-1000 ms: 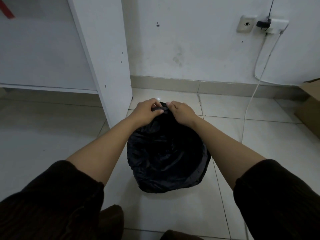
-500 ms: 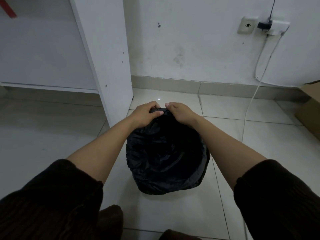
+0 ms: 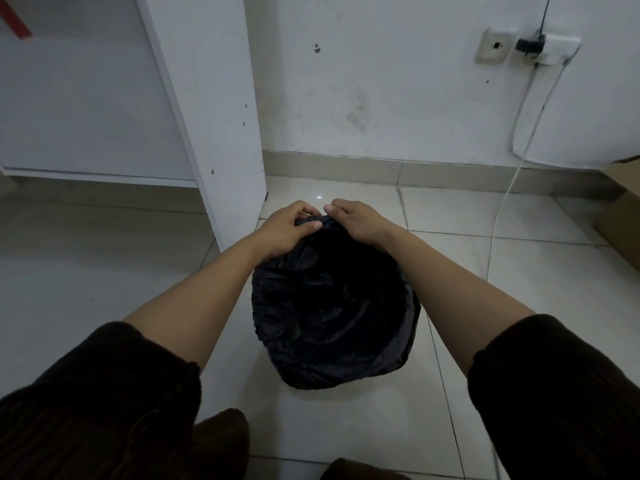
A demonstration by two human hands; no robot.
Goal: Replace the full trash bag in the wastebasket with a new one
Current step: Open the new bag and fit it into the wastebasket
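While black trash bag (image 3: 329, 306) lines the wastebasket (image 3: 410, 327), both hands, left (image 3: 287, 226) and right (image 3: 356, 220), pinch its far edge.

A glossy black plastic trash bag (image 3: 332, 306) is showing faint grey sheen along its creases. Dark brown ribbed knit sleeves (image 3: 104, 403) are covering both upper arms. Pale cream glazed floor tiles (image 3: 346, 427) are lying in a grid of thin darker grout lines. A white painted wall (image 3: 381, 81) is carrying yellowish smudges, above a beige tile skirting (image 3: 450, 173). A white laminate cabinet panel (image 3: 214, 98) is standing left. A white cable (image 3: 498, 216) is hanging beside a tan cardboard box (image 3: 620, 209). A red strip (image 3: 14, 19) is crossing the top left corner.
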